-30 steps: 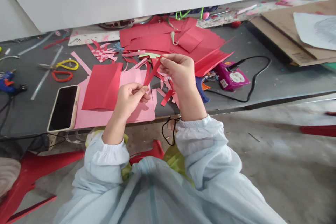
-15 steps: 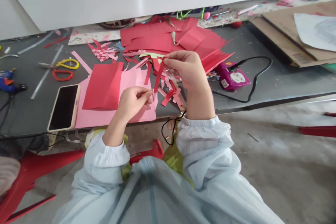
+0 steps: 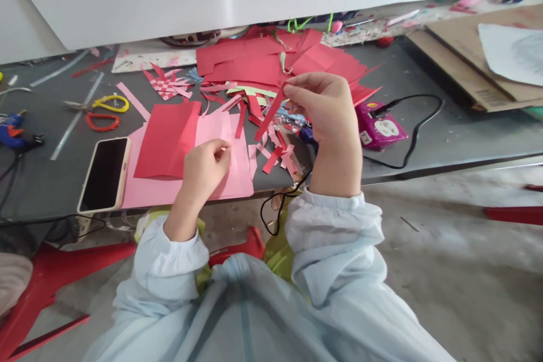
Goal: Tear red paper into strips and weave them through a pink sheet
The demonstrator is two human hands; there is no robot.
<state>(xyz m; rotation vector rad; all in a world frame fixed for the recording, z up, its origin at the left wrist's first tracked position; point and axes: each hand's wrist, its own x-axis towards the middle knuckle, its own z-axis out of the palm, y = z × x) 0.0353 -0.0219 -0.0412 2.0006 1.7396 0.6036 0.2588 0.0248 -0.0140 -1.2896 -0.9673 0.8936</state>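
Between the thumb and fingers of my right hand (image 3: 324, 104) is one end of a red paper strip (image 3: 271, 114), which slants down to the left above loose scraps. My left hand (image 3: 206, 167) is pinched closed over the pink paper (image 3: 237, 172); whatever its fingertips hold, if anything, cannot be made out. Beside that hand lies a folded red sheet (image 3: 167, 138) on the pink paper. Pink and red paper scraps (image 3: 278, 155) are scattered under my right hand. A woven red and pink paper piece (image 3: 166, 85) rests farther back.
Scissors (image 3: 95, 110) and a phone (image 3: 105, 175) lie at the left, a glue gun (image 3: 17, 133) beyond them. Red sheets (image 3: 241, 65) are heaped at the back. A purple box (image 3: 379, 127) with a black cable and cardboard (image 3: 462, 73) occupy the right.
My right hand has moved right with the red strip, away from the left hand. My left hand has drawn back slightly to the left.
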